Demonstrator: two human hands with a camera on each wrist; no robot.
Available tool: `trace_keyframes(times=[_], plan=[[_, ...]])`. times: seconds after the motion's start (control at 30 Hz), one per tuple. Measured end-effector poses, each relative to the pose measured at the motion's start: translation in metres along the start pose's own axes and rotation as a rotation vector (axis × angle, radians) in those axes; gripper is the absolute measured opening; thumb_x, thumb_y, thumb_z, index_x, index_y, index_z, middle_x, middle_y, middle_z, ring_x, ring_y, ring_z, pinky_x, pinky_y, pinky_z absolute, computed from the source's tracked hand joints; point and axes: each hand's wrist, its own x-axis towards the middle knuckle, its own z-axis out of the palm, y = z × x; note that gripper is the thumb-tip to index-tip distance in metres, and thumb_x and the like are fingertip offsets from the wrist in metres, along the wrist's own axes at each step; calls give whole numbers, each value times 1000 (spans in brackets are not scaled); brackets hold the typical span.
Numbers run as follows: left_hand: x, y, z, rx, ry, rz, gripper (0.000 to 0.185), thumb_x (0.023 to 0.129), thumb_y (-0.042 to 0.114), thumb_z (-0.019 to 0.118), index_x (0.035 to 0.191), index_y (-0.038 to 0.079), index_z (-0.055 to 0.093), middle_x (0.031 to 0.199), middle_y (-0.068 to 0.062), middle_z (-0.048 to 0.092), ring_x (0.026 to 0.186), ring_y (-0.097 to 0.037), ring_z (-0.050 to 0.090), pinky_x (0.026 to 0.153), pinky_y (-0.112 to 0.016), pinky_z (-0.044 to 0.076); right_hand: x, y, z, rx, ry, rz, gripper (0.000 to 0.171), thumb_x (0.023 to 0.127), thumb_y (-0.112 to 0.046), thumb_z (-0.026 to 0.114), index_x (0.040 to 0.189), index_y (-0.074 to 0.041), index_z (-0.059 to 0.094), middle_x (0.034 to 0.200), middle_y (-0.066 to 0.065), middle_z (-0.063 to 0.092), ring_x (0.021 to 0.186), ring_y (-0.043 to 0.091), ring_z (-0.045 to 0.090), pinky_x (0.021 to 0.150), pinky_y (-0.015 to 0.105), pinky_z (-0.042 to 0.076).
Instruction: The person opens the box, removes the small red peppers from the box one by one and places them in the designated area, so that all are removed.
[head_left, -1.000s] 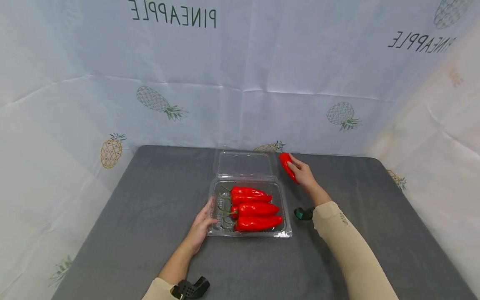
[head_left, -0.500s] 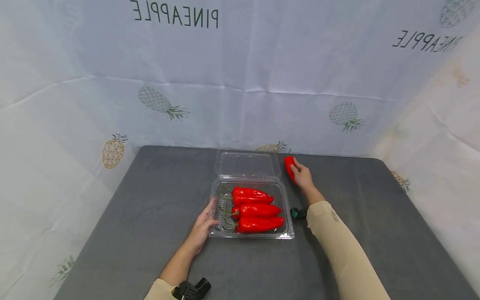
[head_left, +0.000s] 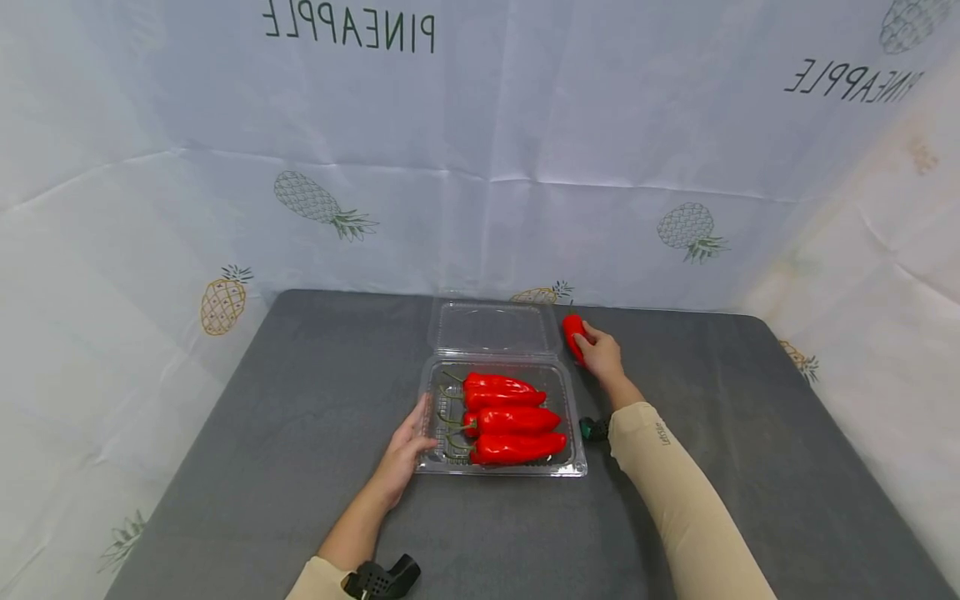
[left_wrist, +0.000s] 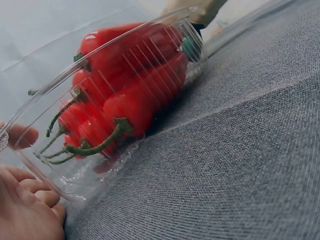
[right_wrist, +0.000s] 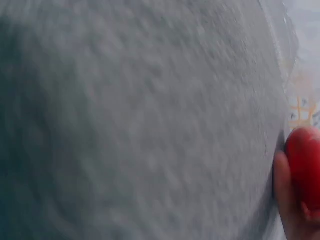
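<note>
Head view: the right hand [head_left: 600, 357] holds a loose pepper [head_left: 574, 335] just beyond the far right corner of the tray [head_left: 501, 472].
Right grip: the fingers are curled round the pepper; only its upper end shows above them, the rest is hidden by the hand.
Pepper axis: it seems to run from far to near, almost along the right wall of the tray; I cannot tell which end has the stem.
Pepper height: I cannot tell if it touches the table [head_left: 285, 400] or is lifted a little.
Right wrist view: blurred; one sees only the red end of the pepper [right_wrist: 303, 170] against a fingertip [right_wrist: 283, 185], with the grey table behind.
Tray from the right grip: it lies to the left and nearer to the person, close by; its lid [head_left: 493, 327] stands open, just to the left of the held pepper.
Tray contents: three peppers [head_left: 510, 419] lie side by side, long axis left to right, stems toward the left hand.
Free place: a narrow strip at the far side of the tray, between the farthest pepper and the lid hinge; it is the part nearest to the right grip.
Left hand [head_left: 405, 454]: it rests at the near left corner of the tray, thumb on the rim, fingers relaxed; it grips nothing.
Left wrist view: the thumb [left_wrist: 20, 135] touches the clear wall, the stems [left_wrist: 95, 145] point toward it.
Nearer hand: the right one, because it has the pepper already.
</note>
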Motion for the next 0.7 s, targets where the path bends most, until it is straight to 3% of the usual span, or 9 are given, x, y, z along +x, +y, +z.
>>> trace_keyframes(times=[0.17, 0.3, 0.7], plan=[[1, -1, 0, 5, 2, -1, 75, 81, -4, 43, 147, -5, 7, 156, -20, 2, 143, -33, -3, 96, 2, 18, -3, -7, 3, -142, 57, -50, 50, 94, -22, 48, 140, -2, 39, 139, 26, 43, 126, 41, 42, 104, 49, 36], [1, -1, 0, 8, 6, -5, 75, 82, -4, 43, 148, -4, 7, 156, -19, 2, 144, -32, -3, 95, 2, 18, -2, -8, 4, -175, 73, -43, 49, 95, -22, 47, 137, 2, 42, 136, 28, 46, 123, 41, 45, 103, 49, 37], [1, 1, 0, 9, 5, 1, 75, 81, -5, 43, 147, -5, 7, 155, -20, 2, 143, -33, -2, 95, 2, 18, 1, -1, 3, -151, 65, 23, 49, 96, -28, 44, 133, 4, 47, 128, 25, 54, 114, 35, 53, 95, 44, 44]])
